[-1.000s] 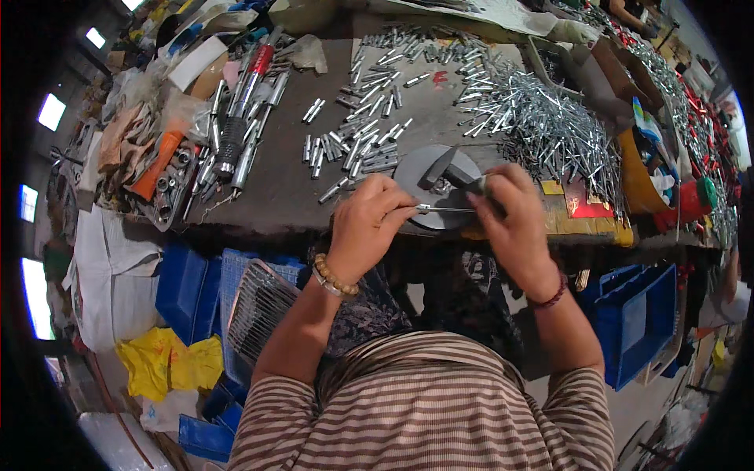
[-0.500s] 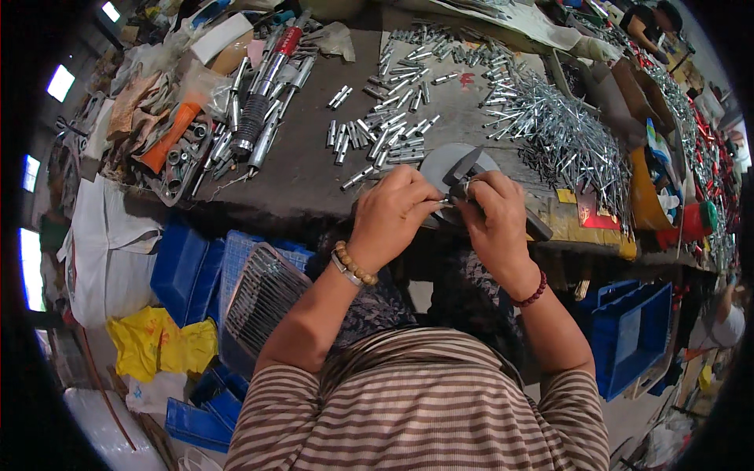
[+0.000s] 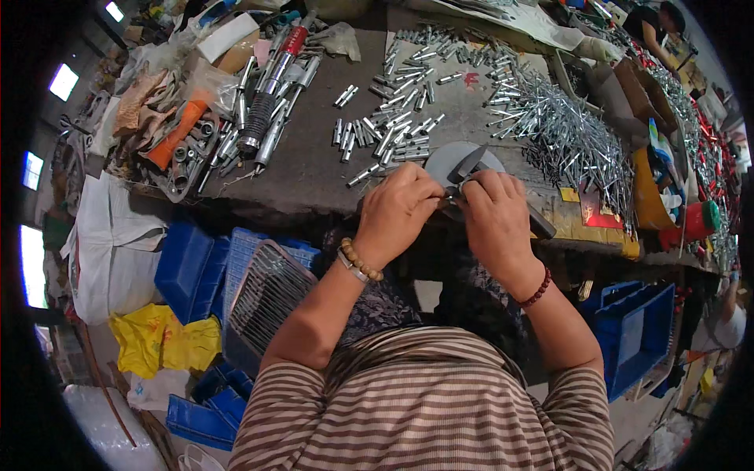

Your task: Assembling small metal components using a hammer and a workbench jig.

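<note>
Both hands meet at the front edge of the workbench, close to a round grey metal disc [image 3: 444,159]. My left hand [image 3: 399,206] is closed in a pinch, thumb against fingers, at a small metal part [image 3: 451,193] that shows only in a sliver. My right hand [image 3: 496,218] is closed too, its fingertips bent down at the other side of this part; what lies under them is hidden. A hammer [image 3: 471,161] rests with its head on the disc, and its handle passes behind my right hand. Several short silver metal tubes [image 3: 385,140] lie just beyond my left hand.
A heap of thin metal rods [image 3: 569,118] spreads at the right, beside a red packet [image 3: 601,212]. At the left lie an orange-handled tool [image 3: 179,135] and long metal tools [image 3: 271,90]. Blue crates [image 3: 638,334] stand below the bench. Another person [image 3: 656,31] is at the far right.
The fingertips of my two hands have drawn closer together, and the thin silver piece between them is now more covered. The whole view has shifted slightly; the hammer and tubes lie as before.
</note>
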